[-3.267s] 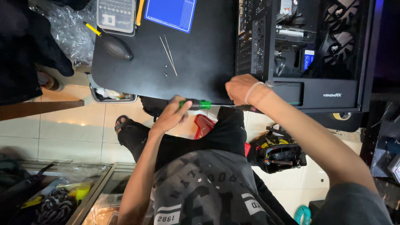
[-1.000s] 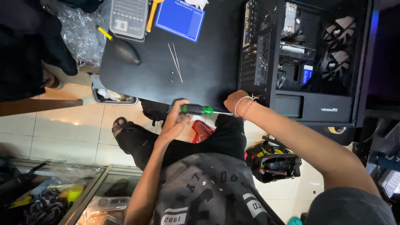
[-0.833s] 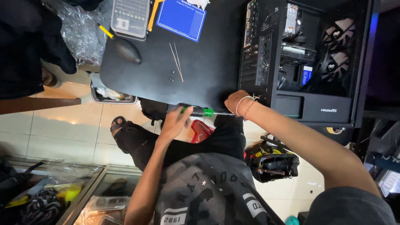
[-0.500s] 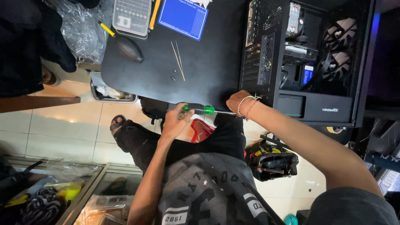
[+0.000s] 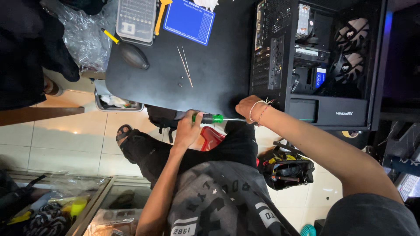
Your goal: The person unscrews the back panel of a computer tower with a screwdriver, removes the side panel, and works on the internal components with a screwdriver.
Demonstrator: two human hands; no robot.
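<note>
Head view: your left hand (image 5: 189,130) regripped the green-handled screwdriver (image 5: 209,118) fully; right hand (image 5: 248,107) stayed closed, steadying its shaft beside the computer case (image 5: 280,52).

Beside the one computer case (image 5: 315,65), you have one screwdriver (image 5: 205,118) and one blue mat (image 5: 189,21). Two thin rods (image 5: 185,65) lie near that mat.

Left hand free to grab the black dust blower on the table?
Probably not right now: the left hand is wrapped around the screwdriver handle. The dust blower lies across open table, nothing between them.
</note>
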